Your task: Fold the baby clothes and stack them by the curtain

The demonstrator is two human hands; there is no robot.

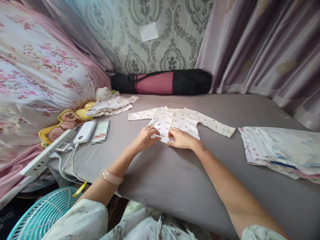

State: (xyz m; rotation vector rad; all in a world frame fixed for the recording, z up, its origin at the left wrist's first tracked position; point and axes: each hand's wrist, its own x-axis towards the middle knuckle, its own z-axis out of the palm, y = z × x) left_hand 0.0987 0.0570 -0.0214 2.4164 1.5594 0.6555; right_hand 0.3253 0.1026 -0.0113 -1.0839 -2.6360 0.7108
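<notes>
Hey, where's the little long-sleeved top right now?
In the head view, the little top lies mid-frame on the grey sheet, right of the small folded pile, with your left hand and right hand at its lower edge.

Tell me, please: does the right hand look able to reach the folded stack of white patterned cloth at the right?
Probably yes. Between the right hand and the folded stack I see flat grey sheet and no obstacle, though the hand touches the small white long-sleeved shirt.
</notes>
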